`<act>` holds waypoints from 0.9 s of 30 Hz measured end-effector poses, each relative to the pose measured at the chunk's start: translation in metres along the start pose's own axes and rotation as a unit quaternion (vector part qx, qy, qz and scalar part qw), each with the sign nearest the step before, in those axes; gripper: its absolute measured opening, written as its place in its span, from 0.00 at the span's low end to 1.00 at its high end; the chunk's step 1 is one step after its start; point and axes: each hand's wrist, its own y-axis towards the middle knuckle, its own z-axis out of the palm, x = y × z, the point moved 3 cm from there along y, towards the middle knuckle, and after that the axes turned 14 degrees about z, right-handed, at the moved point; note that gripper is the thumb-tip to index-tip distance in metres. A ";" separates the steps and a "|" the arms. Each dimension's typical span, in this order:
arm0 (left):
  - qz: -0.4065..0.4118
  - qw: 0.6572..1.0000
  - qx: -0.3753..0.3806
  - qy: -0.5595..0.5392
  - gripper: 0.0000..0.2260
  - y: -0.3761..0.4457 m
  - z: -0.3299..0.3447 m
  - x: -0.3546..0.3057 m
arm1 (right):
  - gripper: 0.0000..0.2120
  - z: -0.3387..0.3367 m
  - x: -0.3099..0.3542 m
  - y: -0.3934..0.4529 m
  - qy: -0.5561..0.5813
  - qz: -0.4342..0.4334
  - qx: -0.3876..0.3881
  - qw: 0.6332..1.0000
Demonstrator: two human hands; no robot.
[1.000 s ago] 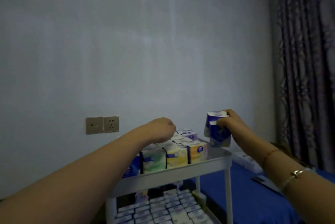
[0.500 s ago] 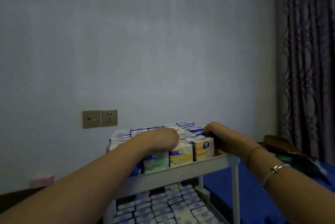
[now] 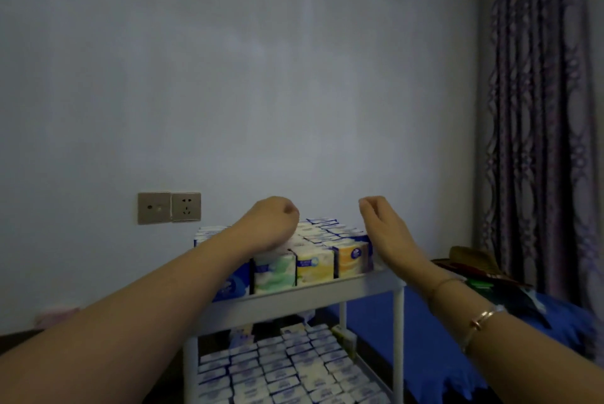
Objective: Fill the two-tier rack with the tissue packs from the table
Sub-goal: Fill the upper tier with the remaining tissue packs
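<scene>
Both hands are holding nothing: the left hand point(image 3: 273, 224) is curling loosely over the packs point(image 3: 313, 260) filling the rack's point(image 3: 304, 297) top tier, the right hand point(image 3: 384, 227) is hovering half-open beside them. More packs are lining the lower tier.

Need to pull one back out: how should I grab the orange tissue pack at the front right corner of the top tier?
Come from above and pinch the orange tissue pack across its top edge, front face to back. Its left side is pressed against the yellow pack and the rack lip covers its base, so only the top and front are free.
</scene>
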 end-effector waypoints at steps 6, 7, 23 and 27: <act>-0.003 0.982 -0.184 -0.040 0.10 -0.070 -0.035 0.017 | 0.02 -0.002 0.013 -0.078 -0.081 -0.195 -0.068 0.975; -0.002 0.971 -0.232 -0.056 0.09 -0.083 -0.039 0.021 | 0.03 0.001 0.015 -0.089 -0.079 -0.206 -0.055 0.974; -0.237 0.925 -0.286 -0.077 0.07 -0.237 -0.004 0.183 | 0.10 0.181 -0.053 -0.128 -0.270 -0.072 0.188 0.942; -0.254 0.936 -0.235 -0.070 0.06 -0.228 0.026 0.235 | 0.13 0.237 -0.084 -0.070 -0.334 -0.004 0.207 0.920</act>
